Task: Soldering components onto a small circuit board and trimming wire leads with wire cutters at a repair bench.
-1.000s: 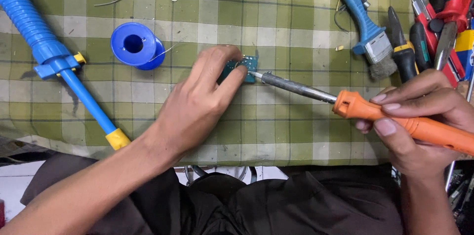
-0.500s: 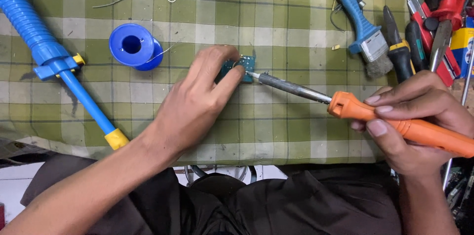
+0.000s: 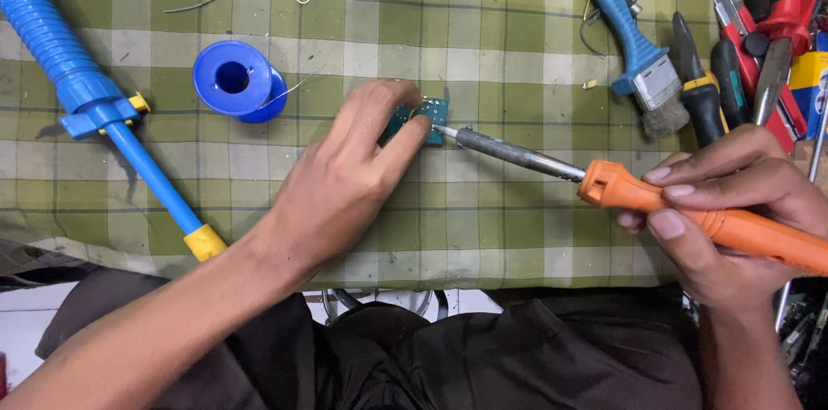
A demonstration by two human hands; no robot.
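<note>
Place: we take this for a small electronics repair bench, home-workshop style.
Surface: we see a green checked cloth (image 3: 483,39) used as the work mat.
Soldering gear: an orange-handled soldering iron (image 3: 638,190), a blue solder spool (image 3: 237,81) and a blue desoldering pump (image 3: 95,100).
Hand tools: a blue brush (image 3: 634,39) and pliers (image 3: 703,87) heaped at the right edge.

A small boxy package (image 3: 809,82), yellow above and blue below, peeks in at the right edge among the tools. Its face is cut off. No screens or signs show
</note>
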